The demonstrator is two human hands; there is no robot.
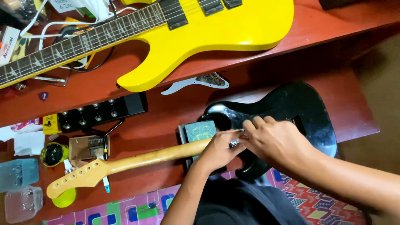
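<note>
A black guitar body (291, 110) lies face down on the red wooden table (179, 110), joined to a pale wooden neck (137, 160) that runs left to its headstock (75, 179). My left hand (221, 150), with a ring on one finger, rests on the neck joint, fingers curled. My right hand (273, 141) lies over the same spot, fingertips pressed on the body next to the left hand. What the fingers hold is hidden. A dark green box (200, 131) props the neck joint from below.
A yellow electric guitar (208, 31) lies across the table's far side. A black pedal board (100, 112), a white pickguard (196, 83), a bridge part (89, 146), a round tin (53, 153) and plastic boxes (18, 187) sit to the left. A patterned mat (125, 210) is below.
</note>
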